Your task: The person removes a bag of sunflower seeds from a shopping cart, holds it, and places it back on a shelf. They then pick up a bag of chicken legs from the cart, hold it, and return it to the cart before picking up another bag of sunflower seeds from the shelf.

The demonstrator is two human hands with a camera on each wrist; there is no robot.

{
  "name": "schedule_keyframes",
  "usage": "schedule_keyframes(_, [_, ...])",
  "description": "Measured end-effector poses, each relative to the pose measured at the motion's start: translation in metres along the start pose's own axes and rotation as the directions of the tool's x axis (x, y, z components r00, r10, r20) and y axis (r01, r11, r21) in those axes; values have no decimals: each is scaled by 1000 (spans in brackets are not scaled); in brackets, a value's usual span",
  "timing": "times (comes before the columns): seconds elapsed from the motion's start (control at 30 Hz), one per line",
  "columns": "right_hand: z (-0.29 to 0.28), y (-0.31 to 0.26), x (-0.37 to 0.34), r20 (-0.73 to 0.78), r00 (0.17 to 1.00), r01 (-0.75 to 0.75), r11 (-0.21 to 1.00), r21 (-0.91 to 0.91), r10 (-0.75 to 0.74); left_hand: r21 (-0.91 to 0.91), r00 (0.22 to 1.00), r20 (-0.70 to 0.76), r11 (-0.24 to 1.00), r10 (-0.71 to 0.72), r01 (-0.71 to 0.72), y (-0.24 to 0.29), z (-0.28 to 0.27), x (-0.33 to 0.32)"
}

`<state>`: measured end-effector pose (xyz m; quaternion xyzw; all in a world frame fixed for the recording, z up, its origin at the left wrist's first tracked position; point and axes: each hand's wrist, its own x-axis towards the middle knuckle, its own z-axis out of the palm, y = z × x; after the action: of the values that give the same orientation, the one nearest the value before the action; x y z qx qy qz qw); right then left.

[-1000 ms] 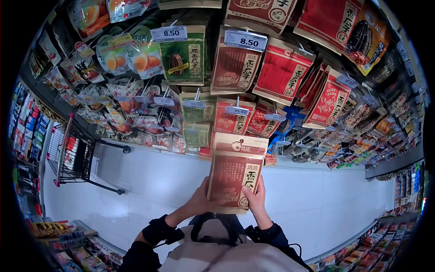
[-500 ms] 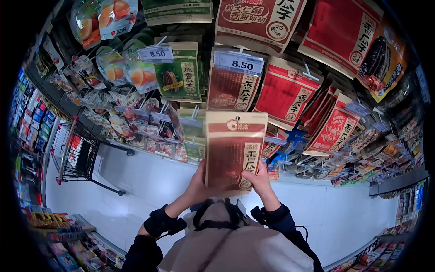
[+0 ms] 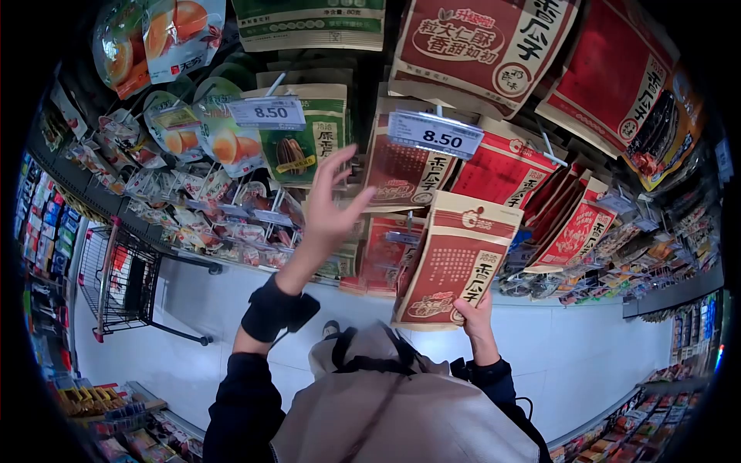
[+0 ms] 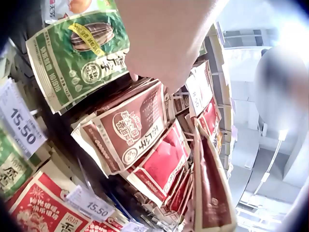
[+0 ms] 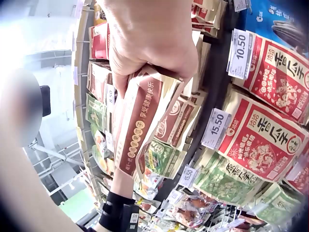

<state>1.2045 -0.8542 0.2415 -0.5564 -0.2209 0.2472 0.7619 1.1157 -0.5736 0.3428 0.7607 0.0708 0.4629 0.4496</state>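
Observation:
A brown-and-cream bag of sunflower seeds (image 3: 459, 258) stands upright, slightly tilted, in my right hand (image 3: 477, 318), which grips its lower right corner with the thumb on the front. From the side, the right wrist view shows the same bag (image 5: 140, 121) under the hand (image 5: 149, 38). My left hand (image 3: 328, 204) is raised with its fingers spread and holds nothing. In the head view it overlaps the space between a hanging green seed bag (image 3: 305, 147) and the hanging brown seed bags (image 3: 405, 166). The left wrist view hides most of those fingers behind the hand (image 4: 159, 43).
Price tags (image 3: 436, 133) stick out in front of the hanging bags. Red seed bags (image 3: 502, 166) hang to the right, packs with orange pictures (image 3: 224, 127) to the left. A shopping cart (image 3: 120, 278) stands on the pale floor (image 3: 193, 309) at left.
My left hand has let go of the seed bag and moved up toward the rack. With the right hand alone on it, the bag has shifted right and tilted.

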Motion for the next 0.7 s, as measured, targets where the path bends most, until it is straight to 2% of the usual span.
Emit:
schedule_keyframes(0.07, [6,-2,1,-44,998,40,999,4,-39,-44,999,-13,998,33,-34,-5,7,21])
schedule_keyframes(0.17, [10,0,1,-77,996,48,999,-3,-48,-142,991,82,983,-102,113,-20,17,34])
schedule_keyframes(0.2, [15,-1,1,-99,993,67,998,-3,-67,-118,998,50,992,-32,37,-22,22,37])
schedule_keyframes(0.3, [17,3,-3,-118,991,61,998,-30,-65,-234,945,213,926,-249,296,-32,29,37])
schedule_keyframes(0.33, [18,4,-3,-117,992,52,998,-41,-57,-235,966,162,943,-200,235,-39,36,35])
schedule_keyframes(0.43, [22,5,-6,-161,984,66,997,-42,-72,-314,923,205,871,-326,378,-44,40,34])
schedule_keyframes(0.47, [24,5,-8,-169,983,63,997,-44,-70,-276,913,189,872,-362,404,-43,41,36])
schedule_keyframes(0.6, [29,2,-9,-182,981,62,997,-43,-68,-426,924,175,820,-340,382,-64,52,44])
schedule_keyframes(0.7, [33,1,-7,-184,980,63,997,-45,-70,-334,962,80,902,-261,272,-71,59,50])
